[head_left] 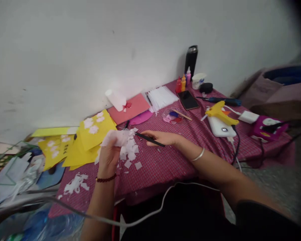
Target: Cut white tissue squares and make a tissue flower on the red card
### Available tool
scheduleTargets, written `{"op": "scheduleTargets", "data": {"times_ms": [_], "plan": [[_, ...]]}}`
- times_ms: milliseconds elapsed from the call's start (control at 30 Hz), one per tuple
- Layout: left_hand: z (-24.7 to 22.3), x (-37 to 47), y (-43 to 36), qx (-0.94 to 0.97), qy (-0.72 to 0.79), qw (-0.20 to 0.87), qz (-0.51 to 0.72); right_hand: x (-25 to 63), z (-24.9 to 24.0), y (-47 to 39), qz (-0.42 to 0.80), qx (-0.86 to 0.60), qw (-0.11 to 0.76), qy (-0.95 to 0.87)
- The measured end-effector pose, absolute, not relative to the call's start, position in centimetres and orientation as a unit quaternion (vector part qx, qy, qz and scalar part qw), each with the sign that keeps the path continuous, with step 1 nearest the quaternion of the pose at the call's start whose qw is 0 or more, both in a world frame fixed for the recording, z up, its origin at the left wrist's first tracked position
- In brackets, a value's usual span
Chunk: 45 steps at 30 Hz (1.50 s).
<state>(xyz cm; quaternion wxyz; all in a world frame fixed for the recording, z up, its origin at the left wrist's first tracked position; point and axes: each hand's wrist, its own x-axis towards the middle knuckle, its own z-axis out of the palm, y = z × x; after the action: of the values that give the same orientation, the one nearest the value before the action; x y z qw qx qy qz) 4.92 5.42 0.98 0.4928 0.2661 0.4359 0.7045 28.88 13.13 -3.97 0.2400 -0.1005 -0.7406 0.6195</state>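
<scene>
Thin pale paper is held in my left hand, with fingers closed around its lower edge. My right hand grips a slim black pointed tool, possibly tweezers. Its tip points left, close to the paper's right end; whether they touch I cannot tell. Beneath and beside the held paper lies a heap of small cut paper squares. Yellow sheets decorated with pale pink paper flowers lie to the left of my left hand.
White scraps lie at front left. Behind are a red folder, white strips, paint bottles, a black flask and a phone. A yellow glue gun rests on a power bank. A white cable crosses before me.
</scene>
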Motion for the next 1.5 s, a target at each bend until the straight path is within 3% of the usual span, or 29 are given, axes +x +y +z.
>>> {"op": "scheduleTargets", "data": {"times_ms": [267, 733, 933, 1500], "plan": [[3.4, 1.5, 5.4, 0.287, 0.415, 0.472, 0.723, 28.6, -3.7, 12.1, 0.641, -0.093, 0.200, -0.735], [-0.1, -0.9, 7.5, 0.321, 0.474, 0.408, 0.711, 24.2, -3.4, 11.8, 0.658, -0.139, 0.165, -0.721], [-1.0, -1.8, 7.5, 0.296, 0.486, 0.429, 0.702, 22.6, -4.0, 11.2, 0.708, -0.193, 0.137, -0.665], [-1.8, -1.7, 7.7, 0.259, 0.490, 0.454, 0.698, 22.8, -3.7, 10.7, 0.688, -0.228, 0.149, -0.672]]}}
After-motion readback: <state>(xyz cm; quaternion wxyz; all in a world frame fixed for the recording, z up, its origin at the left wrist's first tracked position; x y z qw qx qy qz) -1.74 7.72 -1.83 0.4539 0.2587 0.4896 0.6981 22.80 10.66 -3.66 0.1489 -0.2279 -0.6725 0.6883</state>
